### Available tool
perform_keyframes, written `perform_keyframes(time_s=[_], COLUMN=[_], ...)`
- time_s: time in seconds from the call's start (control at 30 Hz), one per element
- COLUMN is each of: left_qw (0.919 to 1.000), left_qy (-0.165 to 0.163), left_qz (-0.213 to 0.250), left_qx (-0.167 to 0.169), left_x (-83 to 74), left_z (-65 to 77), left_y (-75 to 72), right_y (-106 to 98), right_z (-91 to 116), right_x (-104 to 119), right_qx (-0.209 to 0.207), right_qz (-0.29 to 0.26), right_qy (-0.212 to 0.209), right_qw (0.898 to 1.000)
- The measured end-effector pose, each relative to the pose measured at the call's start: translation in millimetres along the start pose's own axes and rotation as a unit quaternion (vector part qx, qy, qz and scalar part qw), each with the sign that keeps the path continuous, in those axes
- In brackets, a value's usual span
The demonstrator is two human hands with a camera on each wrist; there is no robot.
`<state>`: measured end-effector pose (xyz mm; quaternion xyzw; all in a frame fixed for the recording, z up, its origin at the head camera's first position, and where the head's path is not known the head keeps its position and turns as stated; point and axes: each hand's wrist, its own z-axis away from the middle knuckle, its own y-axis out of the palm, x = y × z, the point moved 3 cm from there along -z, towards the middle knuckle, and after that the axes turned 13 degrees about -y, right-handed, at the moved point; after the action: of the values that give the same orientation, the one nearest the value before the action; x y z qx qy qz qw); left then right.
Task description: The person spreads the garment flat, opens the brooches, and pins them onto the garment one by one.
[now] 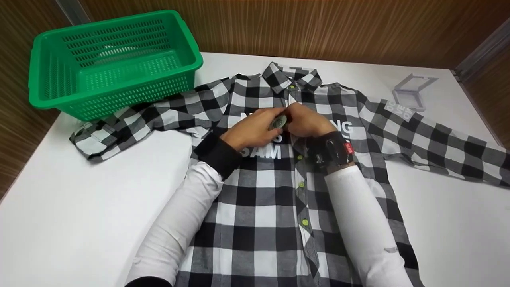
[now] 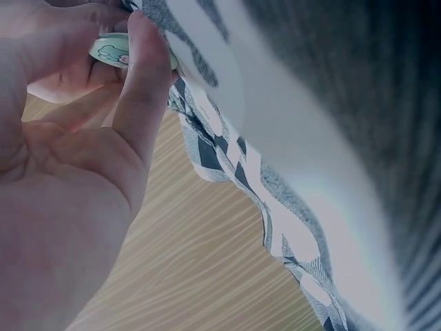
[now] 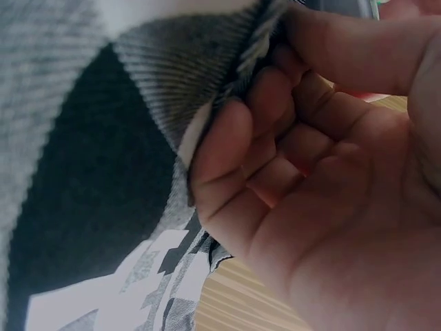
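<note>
Left hand (image 1: 255, 126): thumb and fingers closed in a pinch on the round badge (image 1: 278, 121). Right hand (image 1: 308, 120): fingers curled, holding the front edge of the checked shirt (image 1: 265, 215). The badge sits between both hands, over the shirt's chest. The shirt's collar points toward the table (image 1: 99, 223)'s far edge. Green basket (image 1: 131, 95): far left corner. Caution: a loosened pinch could drop the badge; uneven pull could pucker the fabric.
</note>
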<state>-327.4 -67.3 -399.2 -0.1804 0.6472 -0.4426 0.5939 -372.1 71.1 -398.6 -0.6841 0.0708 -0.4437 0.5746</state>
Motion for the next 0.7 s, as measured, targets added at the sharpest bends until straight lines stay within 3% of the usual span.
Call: perform_keyframes(time_s=[0.57,0.7], left_qw=[0.9995,0.9996], left_qy=[-0.010,0.001], left_qz=[-0.020,-0.026], left_qx=[0.022,0.014], left_x=[5.2,4.6], left_z=[2.0,0.8], left_y=[0.7,-1.9], right_y=[3.3,0.3], right_z=[1.6,2.0], right_x=[-5.3,-3.6], right_qx=[0.020,0.015], right_qz=[-0.014,-0.015], right_qy=[0.010,0.013], right_qw=[1.000,1.000])
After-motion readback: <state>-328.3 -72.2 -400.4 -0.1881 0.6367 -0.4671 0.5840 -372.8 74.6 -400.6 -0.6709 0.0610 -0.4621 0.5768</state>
